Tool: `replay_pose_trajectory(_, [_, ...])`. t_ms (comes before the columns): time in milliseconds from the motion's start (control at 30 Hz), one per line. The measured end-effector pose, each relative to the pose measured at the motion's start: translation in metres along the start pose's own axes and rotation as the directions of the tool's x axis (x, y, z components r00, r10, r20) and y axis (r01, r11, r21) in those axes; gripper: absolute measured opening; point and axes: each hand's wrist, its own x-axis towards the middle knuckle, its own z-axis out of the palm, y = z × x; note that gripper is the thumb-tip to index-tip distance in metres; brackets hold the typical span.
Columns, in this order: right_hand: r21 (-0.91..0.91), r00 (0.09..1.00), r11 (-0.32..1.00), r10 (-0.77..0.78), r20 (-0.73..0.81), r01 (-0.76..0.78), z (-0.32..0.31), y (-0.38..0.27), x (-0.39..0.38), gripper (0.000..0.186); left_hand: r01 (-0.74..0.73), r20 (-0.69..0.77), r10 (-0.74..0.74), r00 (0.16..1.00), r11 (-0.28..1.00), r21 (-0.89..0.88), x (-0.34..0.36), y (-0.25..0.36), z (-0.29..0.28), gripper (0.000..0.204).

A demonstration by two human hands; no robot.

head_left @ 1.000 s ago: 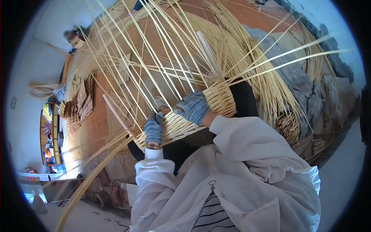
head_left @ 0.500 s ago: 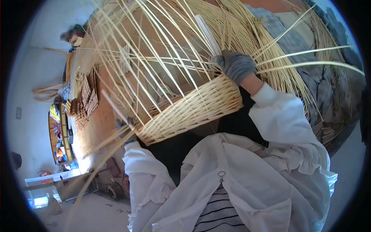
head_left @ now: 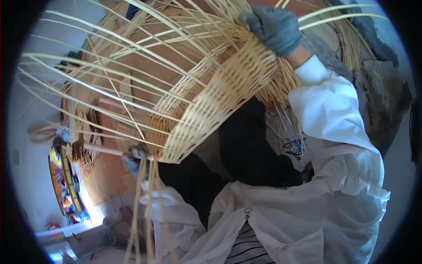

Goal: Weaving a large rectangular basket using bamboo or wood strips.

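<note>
A partly woven, pale cane basket (head_left: 224,92) hangs tilted over my lap, its long stakes fanning toward the upper left. My right hand (head_left: 274,31), in a grey-blue knitted glove, has its fingers wrapped round the raised right end of the weave. At the lower left end, my left hand (head_left: 134,156), also gloved, is closed on the basket's corner, partly hidden by stakes and loose strands (head_left: 151,202) that hang below it.
Bundles of cane strips (head_left: 347,44) lie on the floor behind, with grey cloth (head_left: 373,48) at the right. At the left are woven pieces (head_left: 90,156), a shelf of mixed items (head_left: 66,185) and a white wall (head_left: 33,171). My dark-clad legs (head_left: 255,149) are under the basket.
My right hand has gone from the near rim to the right end and lifted it; my left moved to the left end. The basket now slants steeply, its stakes swung leftward and strands dangling.
</note>
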Motion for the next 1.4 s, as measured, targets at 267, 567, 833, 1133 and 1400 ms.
replay_pose_trajectory(267, [-0.448,0.990,0.884,0.137,-0.027,-0.134,-0.035,-0.017,-0.024,0.026,0.079,-0.105,-0.103,0.989,0.973,-0.217,-0.024,-0.016,0.005,0.047])
replay_pose_trajectory(567, [-0.140,0.930,0.920,0.353,-0.101,-0.365,-0.032,-0.038,-0.022,0.031,-0.060,-0.032,0.059,0.998,0.998,-0.019,-0.012,-0.022,0.014,0.046])
replay_pose_trajectory(833, [-0.252,0.453,0.818,0.511,0.731,-0.517,-0.023,-0.111,-0.017,0.031,0.131,-0.180,-0.174,0.968,0.965,-0.229,-0.089,0.016,-0.058,0.036])
replay_pose_trajectory(1133, [0.107,0.960,0.969,0.196,0.201,-0.221,0.033,-0.135,-0.056,0.036,0.053,-0.571,0.680,0.460,0.621,0.782,-0.114,-0.017,0.051,0.031])
replay_pose_trajectory(1400, [0.188,0.543,0.975,-0.093,0.835,-0.121,0.055,-0.294,-0.073,0.036,-0.053,0.019,-0.065,0.998,-0.580,0.813,-0.090,-0.034,0.093,0.088])
